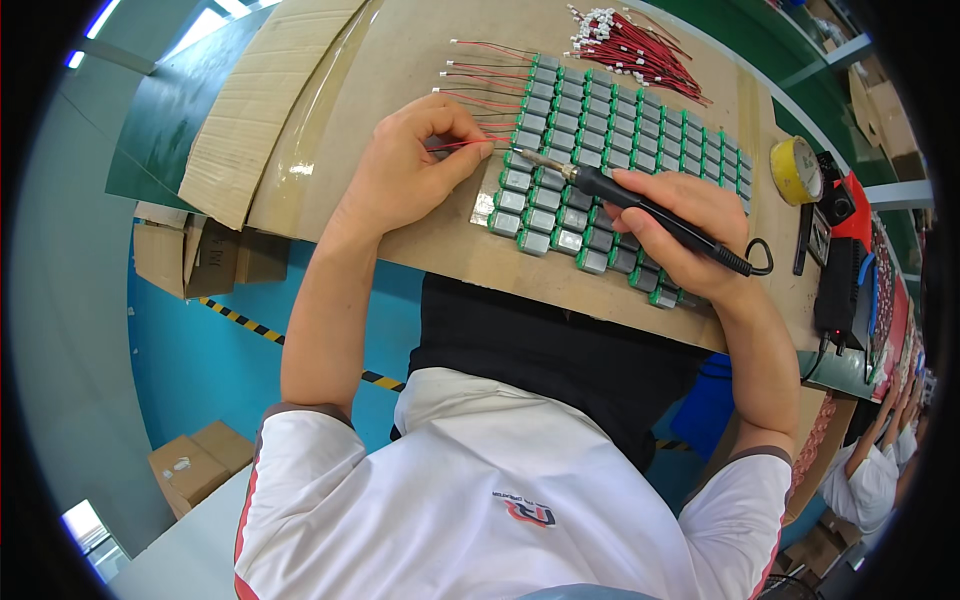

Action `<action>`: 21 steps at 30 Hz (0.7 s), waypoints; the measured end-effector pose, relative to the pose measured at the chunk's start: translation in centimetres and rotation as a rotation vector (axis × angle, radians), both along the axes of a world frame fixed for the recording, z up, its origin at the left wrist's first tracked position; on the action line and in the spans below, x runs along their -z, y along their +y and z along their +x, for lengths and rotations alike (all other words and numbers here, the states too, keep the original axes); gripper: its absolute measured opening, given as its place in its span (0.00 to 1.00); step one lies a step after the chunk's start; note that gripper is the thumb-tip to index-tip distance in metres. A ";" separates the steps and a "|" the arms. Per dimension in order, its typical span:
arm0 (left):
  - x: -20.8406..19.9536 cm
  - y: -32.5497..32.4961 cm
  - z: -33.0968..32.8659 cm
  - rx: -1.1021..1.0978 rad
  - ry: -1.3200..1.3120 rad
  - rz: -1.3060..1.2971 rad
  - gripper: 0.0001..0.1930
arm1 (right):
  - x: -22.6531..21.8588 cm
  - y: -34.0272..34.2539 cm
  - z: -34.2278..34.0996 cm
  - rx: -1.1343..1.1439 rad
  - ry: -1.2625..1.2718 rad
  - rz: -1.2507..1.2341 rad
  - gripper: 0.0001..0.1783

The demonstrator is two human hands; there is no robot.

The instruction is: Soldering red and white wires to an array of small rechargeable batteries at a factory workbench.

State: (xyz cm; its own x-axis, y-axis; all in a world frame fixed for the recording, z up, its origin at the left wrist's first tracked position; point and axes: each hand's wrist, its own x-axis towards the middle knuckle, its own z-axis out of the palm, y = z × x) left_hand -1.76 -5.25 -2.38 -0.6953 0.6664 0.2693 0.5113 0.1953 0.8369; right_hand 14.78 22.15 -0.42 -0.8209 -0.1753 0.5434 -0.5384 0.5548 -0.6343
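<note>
A red-and-dark logo [538, 514] with tiny lettering marks the white shirt [600, 470] at six o'clock; dark printing on a cardboard box [215, 262] at nine is too small to make out. At eleven, the left hand [415, 165] pinches a red wire [500, 140] between thumb and forefinger. At two, the right hand [692, 225] grips a soldering iron [605, 187] like a pen, tip at the wire's end; contact is unclear. Green-edged grey blocks [592, 131] sit in rows on the desk [400, 60] at one o'clock, some covered by the right hand. A co-worker [862, 492] at four is cut off.
</note>
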 end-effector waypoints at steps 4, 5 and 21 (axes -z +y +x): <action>0.0 0.0 0.0 0.003 0.008 0.004 0.04 | 0.2 0.1 -0.1 -0.012 0.023 -0.013 0.19; 0.0 0.1 0.0 0.004 0.008 0.004 0.04 | 0.2 0.1 0.0 -0.011 0.023 -0.014 0.19; 0.0 0.0 0.1 -0.005 0.010 -0.007 0.04 | 0.2 0.0 0.2 -0.005 0.003 -0.028 0.20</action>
